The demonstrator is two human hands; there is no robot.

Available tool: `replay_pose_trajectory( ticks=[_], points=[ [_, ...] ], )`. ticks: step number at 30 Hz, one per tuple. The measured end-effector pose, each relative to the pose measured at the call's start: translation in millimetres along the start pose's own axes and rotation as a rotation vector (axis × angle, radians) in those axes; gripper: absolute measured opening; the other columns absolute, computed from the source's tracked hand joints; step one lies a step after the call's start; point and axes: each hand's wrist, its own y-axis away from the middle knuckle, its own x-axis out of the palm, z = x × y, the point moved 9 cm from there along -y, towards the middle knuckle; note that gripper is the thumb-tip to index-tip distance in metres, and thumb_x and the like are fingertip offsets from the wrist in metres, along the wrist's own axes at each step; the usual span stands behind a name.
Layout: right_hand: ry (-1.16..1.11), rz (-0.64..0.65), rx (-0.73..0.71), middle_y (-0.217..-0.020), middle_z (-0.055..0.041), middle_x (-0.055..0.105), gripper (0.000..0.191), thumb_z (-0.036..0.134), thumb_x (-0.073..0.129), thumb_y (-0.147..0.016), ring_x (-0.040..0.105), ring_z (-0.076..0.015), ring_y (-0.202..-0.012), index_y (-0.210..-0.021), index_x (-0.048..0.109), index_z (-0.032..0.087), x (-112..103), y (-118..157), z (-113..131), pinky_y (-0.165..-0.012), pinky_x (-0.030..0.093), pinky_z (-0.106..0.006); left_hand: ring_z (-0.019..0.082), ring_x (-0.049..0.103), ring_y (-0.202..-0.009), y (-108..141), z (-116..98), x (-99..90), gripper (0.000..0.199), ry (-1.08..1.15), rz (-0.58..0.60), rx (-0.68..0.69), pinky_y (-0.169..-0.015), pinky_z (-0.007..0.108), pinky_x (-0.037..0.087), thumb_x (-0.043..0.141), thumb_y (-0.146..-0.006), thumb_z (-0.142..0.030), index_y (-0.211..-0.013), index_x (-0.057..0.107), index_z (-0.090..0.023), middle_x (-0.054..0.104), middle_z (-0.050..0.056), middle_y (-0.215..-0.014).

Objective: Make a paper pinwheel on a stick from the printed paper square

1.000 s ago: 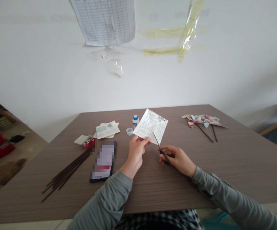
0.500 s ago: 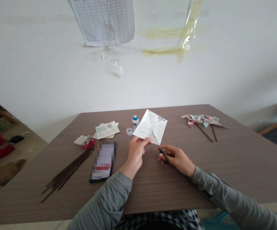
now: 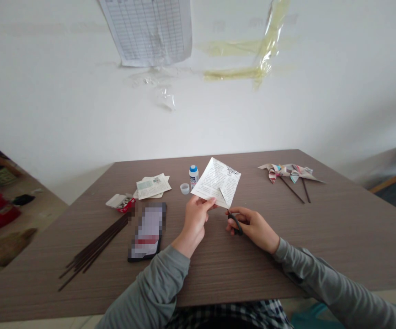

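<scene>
- Wood-grain brown table (image 3: 253, 267) against a white wall, with a gridded paper sheet (image 3: 146, 27) and yellowed tape strips (image 3: 239, 61) stuck up above it.
- Printed paper square (image 3: 215, 183) is held up diamond-wise over the table, its text and small drawing facing the camera, with a slit and a small flap at its lower corner.
- Left hand (image 3: 194, 219) grasps the square's lower-left edge, thumb on top, fingers bent beneath it.
- Right hand (image 3: 253, 226) sits just right of the square's lower corner, its fingers clenched around black-handled scissors (image 3: 235, 224).
- Scissor blades meet that lower corner; how far they are open cannot be told.
- Just beyond the left fingers: a blue-capped glue bottle (image 3: 193, 176) beside a small white cap (image 3: 184, 188), both near the square.
- Farther left of those fingers: loose paper sheets (image 3: 152, 186) and a small red-and-white box (image 3: 120, 202).
- Below and left of the left hand: a phone with a pixelated screen (image 3: 147, 232), next to a bundle of dark sticks (image 3: 95, 249).
- Well right of the right fingers: finished-looking paper pinwheels on dark sticks (image 3: 285, 173).
</scene>
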Motion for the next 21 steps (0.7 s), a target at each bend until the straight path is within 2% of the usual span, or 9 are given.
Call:
replay_pose_trajectory(
  ticks=[4,9,13,16,21],
  points=[
    [0.008,0.004,-0.012,-0.088,-0.0134,0.094,0.070,0.085,0.111,-0.083,0.091,-0.0398,-0.084,-0.118,0.090,0.029,-1.1,0.3,1.1,-0.090,0.078,-0.054,0.019,0.085,-0.076,-0.4,1.1,0.6,0.027,0.007,0.005,-0.004,-0.049,0.021,0.026,0.097,-0.077,-0.015,-0.099,0.084,-0.022,0.092,0.005,-0.092],
    [-0.013,0.010,-0.034,-0.083,-0.0094,0.090,0.072,0.085,0.111,-0.082,0.088,-0.0349,-0.078,-0.117,0.090,0.025,-0.9,-1.5,-1.3,-0.082,0.077,-0.049,0.018,0.084,-0.072,-1.5,1.4,0.4,0.030,0.022,0.000,-0.005,-0.049,0.021,0.025,0.102,-0.075,-0.015,-0.099,0.084,-0.020,0.091,0.004,-0.090],
    [-0.035,0.007,-0.026,-0.083,-0.0098,0.090,0.066,0.079,0.112,-0.082,0.087,-0.0347,-0.077,-0.115,0.091,0.026,0.1,-1.4,-3.0,-0.079,0.074,-0.049,0.018,0.086,-0.073,-3.0,2.7,0.2,0.033,0.024,0.002,-0.007,-0.049,0.020,0.027,0.105,-0.075,-0.015,-0.099,0.084,-0.020,0.093,0.005,-0.093],
    [-0.035,0.022,-0.010,-0.083,-0.0103,0.090,0.063,0.077,0.114,-0.081,0.087,-0.0355,-0.077,-0.113,0.092,0.028,2.1,-0.4,-2.9,-0.078,0.073,-0.049,0.019,0.086,-0.075,-4.5,2.9,-2.0,0.031,0.025,-0.009,-0.007,-0.049,0.020,0.030,0.105,-0.076,-0.015,-0.099,0.084,-0.020,0.095,0.007,-0.099],
    [-0.012,0.063,-0.003,-0.083,-0.0117,0.091,0.057,0.069,0.111,-0.085,0.084,-0.0324,-0.072,-0.114,0.092,0.024,-0.1,2.1,-3.0,-0.077,0.072,-0.048,0.019,0.087,-0.077,-6.2,-2.8,-7.5,0.024,0.015,-0.039,0.010,-0.050,0.021,0.030,0.098,-0.081,-0.011,-0.099,0.085,-0.020,0.097,0.008,-0.104]
  ],
)
